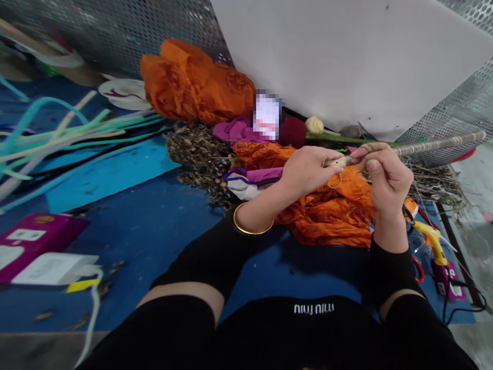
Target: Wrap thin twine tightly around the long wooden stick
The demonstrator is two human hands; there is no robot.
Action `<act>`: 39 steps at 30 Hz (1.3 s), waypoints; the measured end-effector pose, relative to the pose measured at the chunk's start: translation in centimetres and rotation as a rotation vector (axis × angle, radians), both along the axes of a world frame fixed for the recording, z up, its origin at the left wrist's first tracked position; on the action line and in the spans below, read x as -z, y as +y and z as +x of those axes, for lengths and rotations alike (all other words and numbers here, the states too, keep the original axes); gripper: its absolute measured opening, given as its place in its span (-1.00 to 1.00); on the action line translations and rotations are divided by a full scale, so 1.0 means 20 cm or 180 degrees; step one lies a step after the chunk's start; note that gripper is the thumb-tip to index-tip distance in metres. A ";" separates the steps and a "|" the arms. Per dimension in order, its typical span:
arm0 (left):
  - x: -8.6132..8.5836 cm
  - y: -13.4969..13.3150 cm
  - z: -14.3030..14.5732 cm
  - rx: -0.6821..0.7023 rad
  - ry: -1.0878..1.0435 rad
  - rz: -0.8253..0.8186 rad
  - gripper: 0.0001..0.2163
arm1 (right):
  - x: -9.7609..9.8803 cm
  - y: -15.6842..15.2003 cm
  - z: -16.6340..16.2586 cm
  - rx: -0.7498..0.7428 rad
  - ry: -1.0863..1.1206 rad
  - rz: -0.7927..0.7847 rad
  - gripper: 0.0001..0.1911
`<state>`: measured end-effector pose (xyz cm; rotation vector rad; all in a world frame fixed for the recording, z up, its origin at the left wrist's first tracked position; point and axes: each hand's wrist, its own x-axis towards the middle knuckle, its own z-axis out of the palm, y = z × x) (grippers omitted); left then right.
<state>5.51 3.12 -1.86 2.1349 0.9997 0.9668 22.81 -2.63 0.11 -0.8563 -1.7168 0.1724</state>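
Note:
A long thin stick (439,145), wound in grey-brown bands, stretches from between my hands to the right and slopes slightly upward. My left hand (308,169) is closed around its pale near end, thumb and fingers pressed together. Just right of it, my right hand (387,177) grips the stick with bent fingers. A thin yellow-green loop (335,181) hangs beneath the left fingers; what it is attached to is hidden. Crumpled orange cloth (331,216) lies below both hands, with a purple and white piece (254,182) beside it.
Bundled orange cloth (192,85) and a lit, blurred screen (267,115) stand behind. Dried plant matter (196,159) is scattered nearby. Coloured tubes (57,139) and a purple box (42,241) lie left. At right are a yellow glue gun (431,236) and its black cord.

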 end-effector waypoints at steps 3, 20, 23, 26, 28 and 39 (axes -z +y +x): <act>-0.01 -0.01 0.00 0.0024 0.0157 0.0016 -0.79 | 0.01 0.03 0.02 -0.0055 -0.0079 0.0018 -0.67; 0.00 -0.05 -0.02 -0.0008 0.1138 0.0947 -0.70 | 0.05 0.08 0.04 0.0249 -0.0457 -0.0486 -0.62; 0.02 -0.05 -0.02 -0.0030 0.1163 0.1288 -0.73 | 0.06 0.07 0.04 0.0319 -0.0435 -0.0500 -0.63; 0.04 -0.04 -0.02 -0.0098 0.1170 0.1616 -0.70 | 0.05 0.07 0.04 0.0432 -0.0418 -0.0475 -0.66; 0.06 -0.04 -0.03 -0.0079 0.1181 0.1860 -0.69 | 0.05 0.07 0.04 0.0489 -0.0414 -0.0518 -0.68; 0.04 0.04 -0.11 -0.0228 0.1133 0.2370 -0.73 | 0.00 0.03 0.11 0.0263 0.0763 -0.0961 -0.56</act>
